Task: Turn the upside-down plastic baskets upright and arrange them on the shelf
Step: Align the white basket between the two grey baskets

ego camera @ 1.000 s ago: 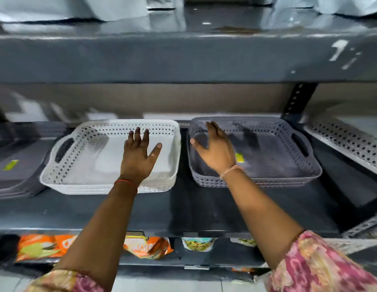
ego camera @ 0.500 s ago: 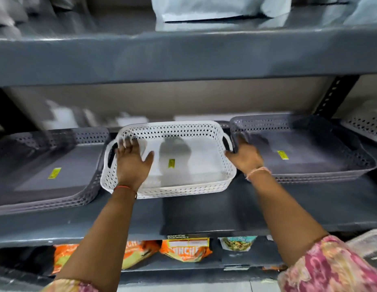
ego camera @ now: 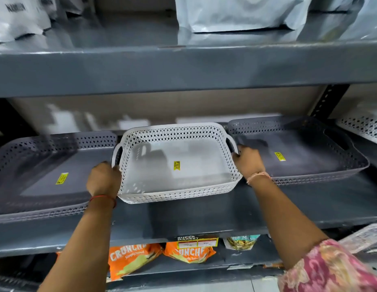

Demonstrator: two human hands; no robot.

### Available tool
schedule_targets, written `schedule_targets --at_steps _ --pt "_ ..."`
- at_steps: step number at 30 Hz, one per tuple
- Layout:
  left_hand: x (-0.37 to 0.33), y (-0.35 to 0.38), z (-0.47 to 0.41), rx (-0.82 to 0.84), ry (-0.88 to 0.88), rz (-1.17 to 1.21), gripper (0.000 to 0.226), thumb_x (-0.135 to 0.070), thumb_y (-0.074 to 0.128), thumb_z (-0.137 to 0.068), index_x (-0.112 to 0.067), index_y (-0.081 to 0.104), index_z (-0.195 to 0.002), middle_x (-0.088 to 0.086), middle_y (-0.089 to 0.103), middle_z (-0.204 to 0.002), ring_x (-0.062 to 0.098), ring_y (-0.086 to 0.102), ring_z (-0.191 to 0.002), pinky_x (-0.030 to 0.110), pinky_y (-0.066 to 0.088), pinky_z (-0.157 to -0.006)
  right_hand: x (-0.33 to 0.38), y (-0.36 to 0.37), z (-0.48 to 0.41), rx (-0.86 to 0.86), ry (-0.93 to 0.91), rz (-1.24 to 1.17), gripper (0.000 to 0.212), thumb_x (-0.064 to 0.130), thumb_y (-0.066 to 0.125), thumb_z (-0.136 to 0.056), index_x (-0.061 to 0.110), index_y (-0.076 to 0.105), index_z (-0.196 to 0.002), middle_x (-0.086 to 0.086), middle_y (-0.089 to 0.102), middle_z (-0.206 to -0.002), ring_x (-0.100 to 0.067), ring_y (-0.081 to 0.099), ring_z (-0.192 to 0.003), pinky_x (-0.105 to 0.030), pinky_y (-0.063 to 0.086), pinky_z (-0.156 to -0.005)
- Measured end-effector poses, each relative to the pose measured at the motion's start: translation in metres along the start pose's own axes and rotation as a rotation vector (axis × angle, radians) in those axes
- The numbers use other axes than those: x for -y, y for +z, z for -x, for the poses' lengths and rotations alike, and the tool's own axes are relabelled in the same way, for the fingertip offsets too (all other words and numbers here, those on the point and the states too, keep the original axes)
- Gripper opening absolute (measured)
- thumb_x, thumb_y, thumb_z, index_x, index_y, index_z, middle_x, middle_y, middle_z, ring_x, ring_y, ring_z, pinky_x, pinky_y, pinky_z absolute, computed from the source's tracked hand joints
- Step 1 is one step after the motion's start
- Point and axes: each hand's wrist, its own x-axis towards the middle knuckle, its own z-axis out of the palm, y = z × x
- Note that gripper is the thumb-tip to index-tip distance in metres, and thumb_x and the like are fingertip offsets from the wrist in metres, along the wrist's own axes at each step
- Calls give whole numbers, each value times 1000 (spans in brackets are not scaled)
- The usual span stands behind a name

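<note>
A white perforated plastic basket sits upright in the middle of the grey shelf, a yellow sticker on its floor. My left hand is closed on its left handle and my right hand is closed on its right handle. A grey basket lies upright to the left, touching or nearly touching the white one. Another grey basket lies upright to the right, its left end partly hidden behind my right hand.
A second white perforated basket shows at the far right edge. The shelf above overhangs closely and carries pale bags. Orange snack packets fill the shelf below. A black upright post stands at the back right.
Both hands moved from the basket floors outward onto the white basket's two handles and closed on them. The view shifted left, bringing the left grey basket into sight.
</note>
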Motion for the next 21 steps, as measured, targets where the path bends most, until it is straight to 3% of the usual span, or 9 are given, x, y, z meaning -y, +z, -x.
schedule_targets --at_steps 5,10,13,16,21 --pt "1 -5 1 46 23 19 35 -20 47 -92 12 59 -99 36 62 -107 48 57 -99 43 45 -77 2 -2 0 29 4 11 26 12 47 -90 1 59 -110 -30 67 -104 -45 61 -96 -40 51 -82" --pt "17 -17 10 167 -29 1 34 -35 52 -80 -5 60 -92 25 63 -107 41 58 -98 36 40 -75 -5 -12 18 -1 62 159 32 31 53 -84 7 62 -103 -22 68 -101 -39 63 -94 -36 48 -73" --pt "26 -20 21 232 29 -67 43 -42 41 -63 -9 58 -84 25 64 -100 39 56 -86 33 40 -70 -14 -8 32 -8 62 211 30 34 53 -82 10 64 -96 -20 68 -97 -38 63 -90 -32 39 -67" --pt "25 -18 25 195 104 -77 27 -35 34 -59 -12 46 -69 28 62 -93 35 48 -74 32 37 -65 -16 -3 35 -35 59 181 26 30 52 -84 9 64 -95 -21 68 -93 -40 63 -88 -31 37 -66" --pt "21 -15 15 147 150 -93 45 -33 32 -60 -4 57 -84 29 62 -99 44 56 -88 33 37 -67 -12 -1 26 -72 44 183 24 28 52 -84 10 66 -90 -21 69 -90 -40 63 -84 -31 37 -65"
